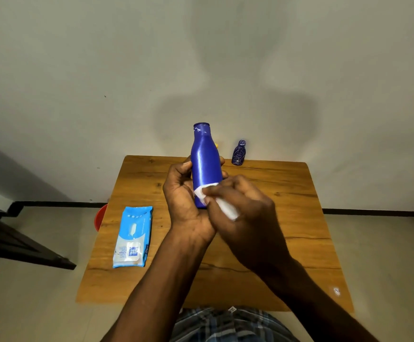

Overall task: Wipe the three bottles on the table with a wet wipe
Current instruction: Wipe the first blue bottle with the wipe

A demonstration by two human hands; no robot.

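A tall blue bottle (204,159) is held upright above the wooden table (287,213). My left hand (183,193) grips its lower body from the left, fingers wrapped behind it. My right hand (245,208) pinches a white wet wipe (216,201) and presses it against the bottle's lower part. A small dark blue patterned bottle (238,153) stands at the table's far edge, to the right. A bit of yellow (216,145) shows behind the tall bottle; most of it is hidden.
A light blue pack of wet wipes (133,236) lies flat on the table's left side. A red object (101,217) sits on the floor by the table's left edge. Dark furniture (16,238) stands at the left. A white wall is right behind the table.
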